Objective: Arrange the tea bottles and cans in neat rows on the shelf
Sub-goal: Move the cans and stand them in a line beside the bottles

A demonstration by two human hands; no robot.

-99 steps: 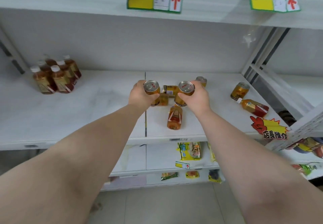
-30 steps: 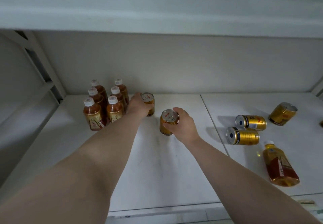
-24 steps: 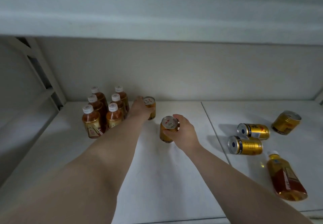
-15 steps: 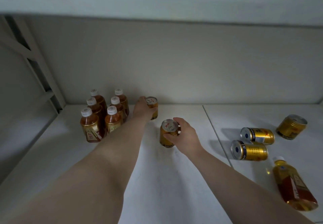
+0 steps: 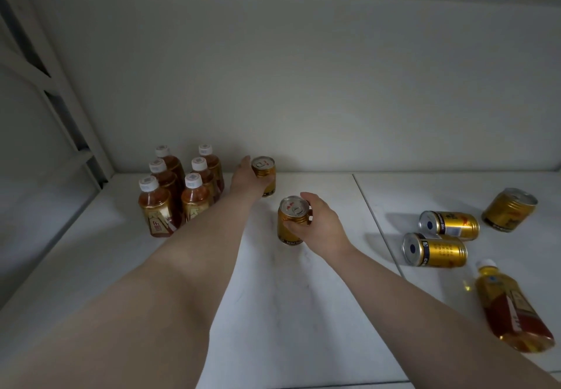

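At left, six bottles (image 5: 179, 188) stand in two rows on the shelf (image 5: 273, 312). Just right of them, our left hand (image 5: 247, 180) curls round the back can (image 5: 264, 176), upright near the wall. Our right hand (image 5: 318, 226) grips the front can (image 5: 293, 220), slightly right. We should slide it straight behind the first, base flat, before letting go. Farther right, loose cans (image 5: 435, 250) and a loose bottle (image 5: 513, 306) lie tipped.

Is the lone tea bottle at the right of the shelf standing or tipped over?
Tipped over. The bottle lies on its side on the shelf, with its white cap pointing toward the rear.
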